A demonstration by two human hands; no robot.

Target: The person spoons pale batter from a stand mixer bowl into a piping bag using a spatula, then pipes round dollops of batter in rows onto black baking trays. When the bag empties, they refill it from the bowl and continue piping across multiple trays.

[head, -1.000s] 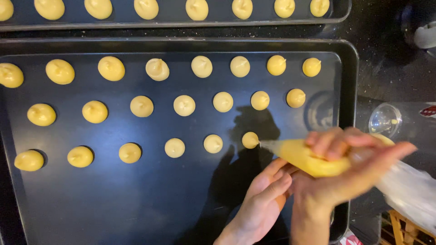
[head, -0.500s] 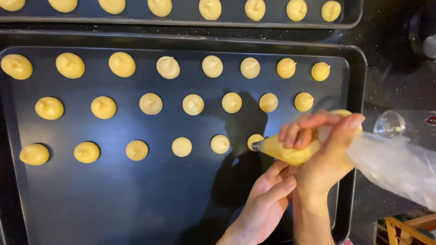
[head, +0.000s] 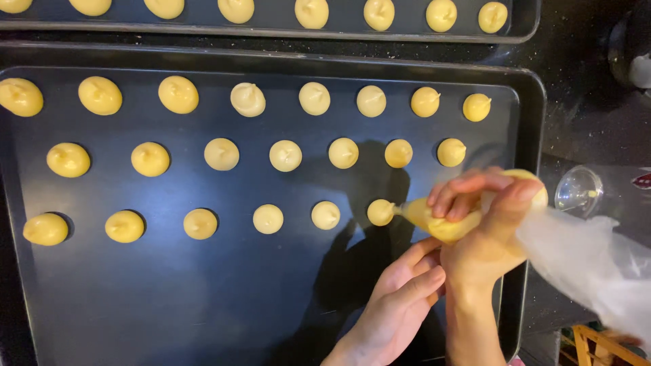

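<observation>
With my right hand (head: 485, 227) squeezing the piping bag (head: 447, 220) and left hand's fingers (head: 413, 285) flat underneath (steadying), I'm piping the third row's dough mound (head: 380, 212), so lifting cleanly matters.

Two dark baking trays (head: 522, 203) (head: 407, 32) side by side on a black, speckled counter (head: 583, 115)

Second tray of dough mounds (head: 271, 30), clear glass (head: 578, 190), wooden frame (head: 600, 346)
</observation>
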